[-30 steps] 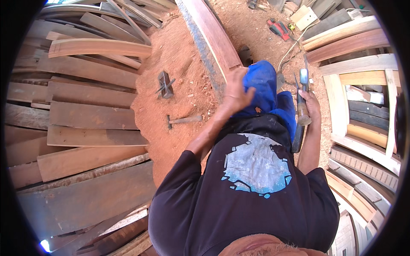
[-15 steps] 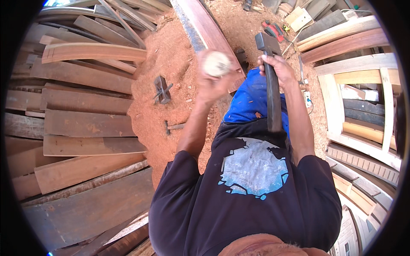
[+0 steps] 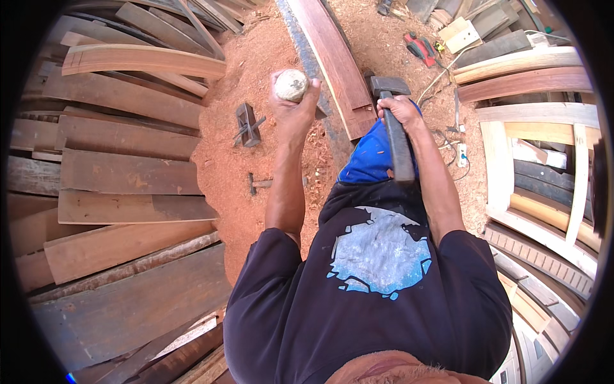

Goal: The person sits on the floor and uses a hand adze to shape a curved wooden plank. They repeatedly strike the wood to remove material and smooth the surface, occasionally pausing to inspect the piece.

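Note:
My left hand (image 3: pixel 295 109) is closed round a chisel, seen from above by its round, pale handle end (image 3: pixel 291 85). A bit of dark metal shows beside my fingers; the rest is hidden by the hand. Close under its head, my right hand (image 3: pixel 401 110) grips a dark mallet (image 3: pixel 400 150), with the handle end pointing back towards my body. Between the two hands lies a reddish-brown board (image 3: pixel 326 54), its near end beside my blue-clad leg. A notch is cut near that end.
A wooden hand plane (image 3: pixel 248 125) and a small hammer (image 3: pixel 252 184) lie on the shavings at left. Stacked planks (image 3: pixel 128 173) line the left side. A red and black power tool (image 3: pixel 420 49), cords and a white socket strip (image 3: pixel 462 155) lie right. Wooden frames (image 3: pixel 499 160) stand beyond.
My left hand has moved left, off the board, with the chisel. The mallet has come down and slightly left in my right hand, its head turned.

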The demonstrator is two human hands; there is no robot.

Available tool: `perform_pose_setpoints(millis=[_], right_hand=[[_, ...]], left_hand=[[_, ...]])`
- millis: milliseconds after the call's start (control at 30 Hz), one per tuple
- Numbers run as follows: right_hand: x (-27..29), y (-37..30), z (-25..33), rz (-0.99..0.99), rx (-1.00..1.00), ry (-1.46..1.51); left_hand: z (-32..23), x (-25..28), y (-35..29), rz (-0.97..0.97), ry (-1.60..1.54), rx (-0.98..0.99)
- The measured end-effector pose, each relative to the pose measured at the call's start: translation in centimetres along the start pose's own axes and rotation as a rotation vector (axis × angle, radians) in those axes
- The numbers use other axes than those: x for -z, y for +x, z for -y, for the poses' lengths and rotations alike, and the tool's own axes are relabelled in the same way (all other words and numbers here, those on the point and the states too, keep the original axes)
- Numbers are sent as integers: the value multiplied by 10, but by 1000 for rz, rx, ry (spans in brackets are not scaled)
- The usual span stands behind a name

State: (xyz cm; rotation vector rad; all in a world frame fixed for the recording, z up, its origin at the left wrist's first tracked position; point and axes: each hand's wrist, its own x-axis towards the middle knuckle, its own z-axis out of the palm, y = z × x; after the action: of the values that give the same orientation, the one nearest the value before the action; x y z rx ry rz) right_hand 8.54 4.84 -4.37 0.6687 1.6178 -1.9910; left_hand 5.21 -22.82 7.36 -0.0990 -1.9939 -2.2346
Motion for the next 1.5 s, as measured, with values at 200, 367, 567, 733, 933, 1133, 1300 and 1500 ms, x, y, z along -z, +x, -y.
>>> perform_pose_setpoints(millis=[200,367,567,733,933,1133,1300,1500], right_hand=[[-12,-12,25,121,50,-83],[-42,-81,86,37,536,-171],[-40,-143,116,-137,819,-150],[-19,-148,55,-148,821,-219],[-12,-161,46,-138,805,-69],[-12,-163,47,-136,808,-48],[-14,-161,47,-137,817,-89],[-18,-163,46,-139,822,-96]], left_hand=[[8,-37,18,93,-4,17],[19,-59,25,121,53,-21],[39,-85,33,144,-45,50],[51,-100,38,124,52,15],[62,-97,42,135,115,44],[74,-93,45,131,85,2],[82,-90,47,116,89,-4],[62,-99,41,143,61,87]])
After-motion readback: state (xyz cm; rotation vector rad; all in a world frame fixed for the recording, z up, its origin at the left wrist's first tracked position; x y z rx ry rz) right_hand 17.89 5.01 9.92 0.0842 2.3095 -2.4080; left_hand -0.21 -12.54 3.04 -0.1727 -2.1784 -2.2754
